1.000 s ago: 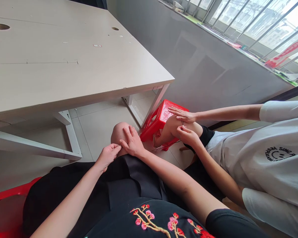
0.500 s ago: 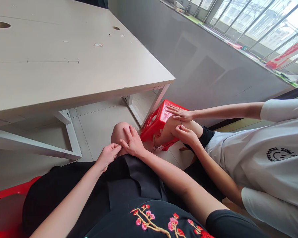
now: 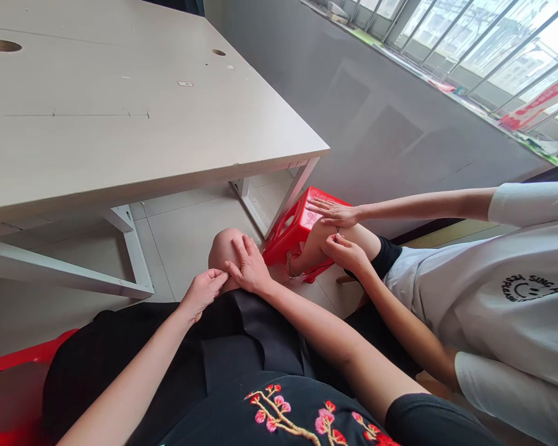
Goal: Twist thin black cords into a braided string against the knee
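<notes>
My left hand (image 3: 203, 291) is closed in a pinch beside my bare knee (image 3: 221, 244). Whatever its fingertips hold, if anything, is too small to make out. Flat on the same knee rests my right hand (image 3: 248, 266), fingers stretched out, its thumb reaching to the left fingertips. Black cloth (image 3: 242, 328) covers my lap just below both hands.
A co-worker at the right lays one hand (image 3: 339, 214) on their knee and pinches with the other hand (image 3: 346, 251) near a thin dark cord (image 3: 338, 229). A red stool (image 3: 286, 229) stands beyond. A white table (image 3: 167, 136) fills the upper left; a barred window (image 3: 469, 49) is upper right.
My hands keep the same place and pose. The co-worker's hands have shifted very slightly to the left and the shirt has moved a little.
</notes>
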A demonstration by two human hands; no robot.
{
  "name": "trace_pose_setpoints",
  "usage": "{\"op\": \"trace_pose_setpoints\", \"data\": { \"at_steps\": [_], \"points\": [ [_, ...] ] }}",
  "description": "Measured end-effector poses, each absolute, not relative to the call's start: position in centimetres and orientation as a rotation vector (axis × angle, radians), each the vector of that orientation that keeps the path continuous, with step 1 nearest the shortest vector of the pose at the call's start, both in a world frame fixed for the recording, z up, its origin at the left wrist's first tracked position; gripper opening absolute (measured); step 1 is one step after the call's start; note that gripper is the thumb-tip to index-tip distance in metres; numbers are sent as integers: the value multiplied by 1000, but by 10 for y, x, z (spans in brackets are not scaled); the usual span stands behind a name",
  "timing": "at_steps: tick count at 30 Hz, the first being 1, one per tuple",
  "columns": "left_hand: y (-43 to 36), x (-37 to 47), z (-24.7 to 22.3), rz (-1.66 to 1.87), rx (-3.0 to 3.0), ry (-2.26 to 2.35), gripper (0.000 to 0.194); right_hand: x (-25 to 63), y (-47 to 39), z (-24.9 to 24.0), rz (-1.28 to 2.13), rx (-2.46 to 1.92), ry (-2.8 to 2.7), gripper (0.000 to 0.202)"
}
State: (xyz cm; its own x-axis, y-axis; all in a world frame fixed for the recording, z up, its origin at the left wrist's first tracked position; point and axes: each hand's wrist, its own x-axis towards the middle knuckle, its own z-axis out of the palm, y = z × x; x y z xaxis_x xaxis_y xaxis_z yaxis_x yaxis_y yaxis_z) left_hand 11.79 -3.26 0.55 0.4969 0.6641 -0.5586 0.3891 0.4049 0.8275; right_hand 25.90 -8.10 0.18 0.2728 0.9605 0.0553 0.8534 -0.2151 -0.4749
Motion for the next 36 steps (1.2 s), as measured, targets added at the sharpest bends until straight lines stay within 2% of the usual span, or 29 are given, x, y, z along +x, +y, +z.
{"op": "trace_pose_setpoints", "data": {
  "at_steps": [36],
  "points": [
    [-33, 119, 6, 211, 1228, 1115, 27, 260, -81, 3, 377, -2136, -1635, 67]
  ]
}}
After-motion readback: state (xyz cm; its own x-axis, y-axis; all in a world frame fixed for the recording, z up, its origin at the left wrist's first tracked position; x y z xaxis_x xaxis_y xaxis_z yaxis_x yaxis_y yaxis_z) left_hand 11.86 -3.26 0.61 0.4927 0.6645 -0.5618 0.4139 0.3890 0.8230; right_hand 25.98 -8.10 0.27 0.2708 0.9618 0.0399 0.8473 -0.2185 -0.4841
